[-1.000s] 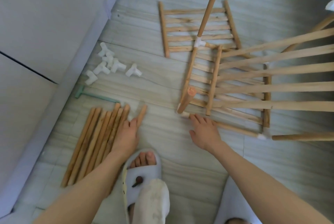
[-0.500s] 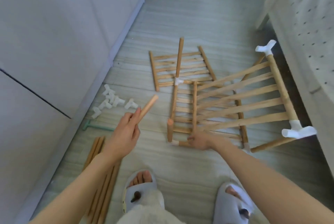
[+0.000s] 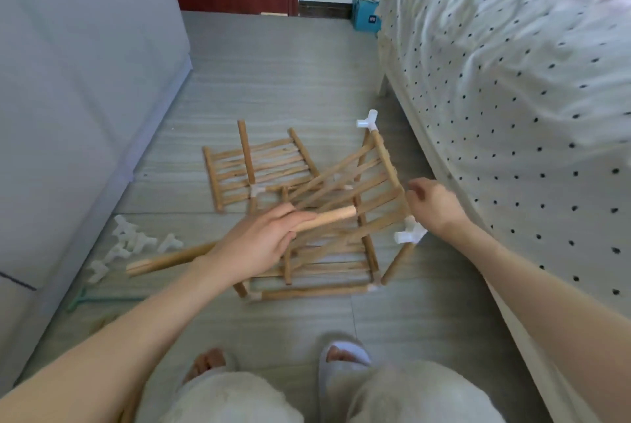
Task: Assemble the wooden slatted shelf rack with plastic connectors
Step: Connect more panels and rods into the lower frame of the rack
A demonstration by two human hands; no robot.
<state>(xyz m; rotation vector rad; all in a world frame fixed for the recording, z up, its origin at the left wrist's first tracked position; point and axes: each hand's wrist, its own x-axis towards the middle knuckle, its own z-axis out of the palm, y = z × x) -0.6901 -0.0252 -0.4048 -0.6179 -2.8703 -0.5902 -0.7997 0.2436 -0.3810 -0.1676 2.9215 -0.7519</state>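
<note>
The left hand (image 3: 263,241) is curled round a wooden rod (image 3: 327,219), whose free end points toward three o'clock over the half-built rack (image 3: 341,218). The right hand (image 3: 433,206), at three o'clock from the rack, has its fingers bent at the raised side rail, just above a white plastic connector (image 3: 408,233); whether it actually grips the rail cannot be told. That slatted panel tilts upward, with another white connector (image 3: 368,120) on its far corner at twelve o'clock. A flat slatted panel (image 3: 252,166) lies on the floor (image 3: 273,81) at eleven o'clock from the rack. At nine o'clock a long loose rod (image 3: 164,260) rests on the floor, and beyond it a cluster of spare white connectors (image 3: 131,240) sits near a grey cabinet (image 3: 68,81). A green tool (image 3: 85,299) lies at eight o'clock. A bed with a dotted cover (image 3: 512,98) fills the side from one to four o'clock. Two slippered feet (image 3: 341,354) show at six o'clock.
</note>
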